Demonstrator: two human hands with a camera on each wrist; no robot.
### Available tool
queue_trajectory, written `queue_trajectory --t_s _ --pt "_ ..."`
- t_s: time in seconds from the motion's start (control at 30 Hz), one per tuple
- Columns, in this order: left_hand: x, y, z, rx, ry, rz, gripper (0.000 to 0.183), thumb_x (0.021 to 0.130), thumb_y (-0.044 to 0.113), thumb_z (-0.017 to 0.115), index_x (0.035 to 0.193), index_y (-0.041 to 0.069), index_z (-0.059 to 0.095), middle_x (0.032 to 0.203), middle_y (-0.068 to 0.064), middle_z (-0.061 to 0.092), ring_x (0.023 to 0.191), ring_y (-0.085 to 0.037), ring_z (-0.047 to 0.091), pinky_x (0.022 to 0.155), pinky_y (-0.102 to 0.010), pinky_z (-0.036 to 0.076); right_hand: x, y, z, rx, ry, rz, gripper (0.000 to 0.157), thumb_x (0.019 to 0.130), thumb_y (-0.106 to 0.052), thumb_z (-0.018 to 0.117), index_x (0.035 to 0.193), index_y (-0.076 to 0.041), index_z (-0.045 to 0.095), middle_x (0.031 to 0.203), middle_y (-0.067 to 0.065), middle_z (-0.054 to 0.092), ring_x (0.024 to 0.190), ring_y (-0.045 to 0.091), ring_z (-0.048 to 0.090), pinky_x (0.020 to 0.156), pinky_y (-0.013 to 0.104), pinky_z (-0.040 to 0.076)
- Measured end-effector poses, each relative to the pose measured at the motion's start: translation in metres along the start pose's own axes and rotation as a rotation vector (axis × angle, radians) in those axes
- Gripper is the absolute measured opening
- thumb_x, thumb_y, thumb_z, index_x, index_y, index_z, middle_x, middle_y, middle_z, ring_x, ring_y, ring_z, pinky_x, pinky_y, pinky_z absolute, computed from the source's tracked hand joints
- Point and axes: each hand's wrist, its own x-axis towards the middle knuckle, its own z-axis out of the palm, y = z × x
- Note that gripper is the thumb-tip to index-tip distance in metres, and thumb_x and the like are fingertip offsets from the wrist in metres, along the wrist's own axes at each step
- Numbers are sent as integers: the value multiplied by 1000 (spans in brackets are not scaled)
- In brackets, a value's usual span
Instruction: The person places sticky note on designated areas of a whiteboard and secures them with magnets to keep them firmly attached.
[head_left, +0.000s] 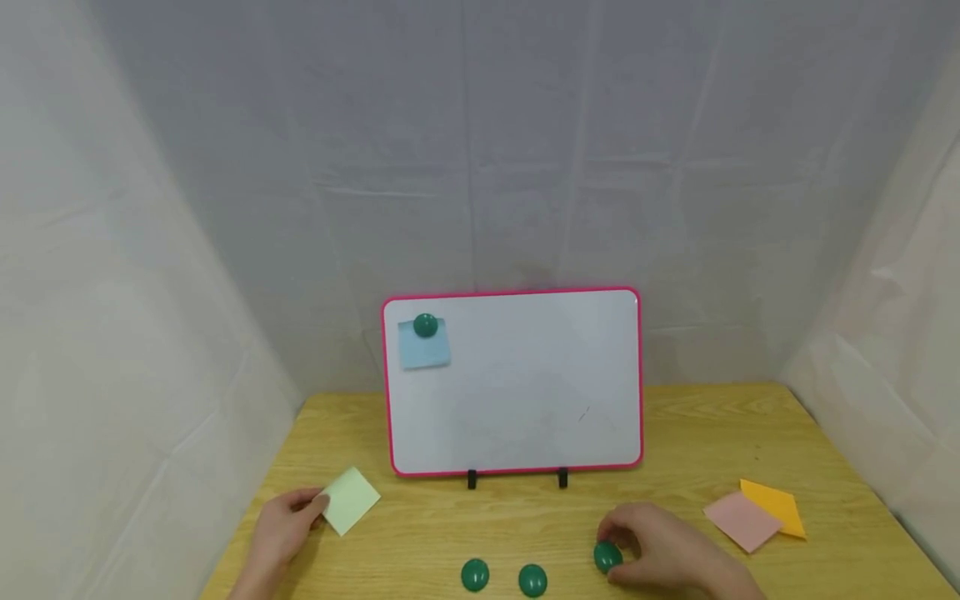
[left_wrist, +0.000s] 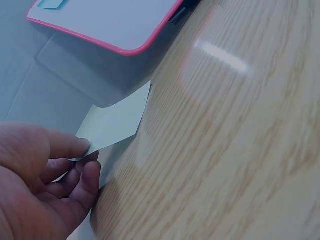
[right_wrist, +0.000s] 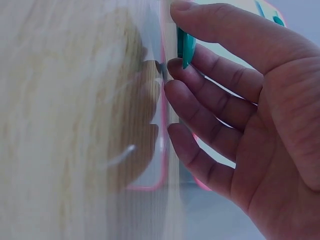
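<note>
My left hand (head_left: 281,529) pinches a pale green sticky note (head_left: 351,502) by one corner between thumb and fingers. In the left wrist view that note (left_wrist: 117,122) bends slightly and slants over the wooden table. On the right, my right hand (head_left: 663,546) grips a round green magnet (head_left: 607,557) low at the tabletop. The right wrist view has this magnet (right_wrist: 186,47) between thumb and fingertips, with the other fingers loosely curved. Two more green magnets, one left (head_left: 475,575) and one right (head_left: 532,580), lie between the hands.
A pink-framed whiteboard (head_left: 517,400) stands on black feet at the back. Another green magnet (head_left: 425,325) holds a blue note (head_left: 424,350) at its upper left. Pink (head_left: 742,521) and orange notes (head_left: 780,507) overlap on the table's right. Pale sheeting (head_left: 525,167) surrounds the table.
</note>
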Motion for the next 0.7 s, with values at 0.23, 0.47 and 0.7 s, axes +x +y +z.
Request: queue_trajectory --t_s 0.23,0.47,0.7 --pt "0 0 3 19 8 -7 42 105 16 67 131 -17 65 99 -6 75 83 -10 65 70 -21 54 0 -1 -1 -28 10 -9 31 88 -37 89 113 -26 75 104 -20 68 93 6 61 88 30 56" --pt "-2 4 3 37 14 -12 47 104 26 72 131 -13 67 90 -2 75 83 -12 65 72 -20 49 -1 -1 -1 -56 27 -6 33 88 -38 88 115 -24 75 107 -20 68 96 3 63 90 31 58" --pt "-3 3 6 7 19 -20 52 101 33 78 128 -11 71 89 -1 76 79 -12 68 72 -21 50 -1 -2 -2 -58 29 8 33 89 -39 88 116 -24 76 107 -20 68 96 2 63 90 32 58"
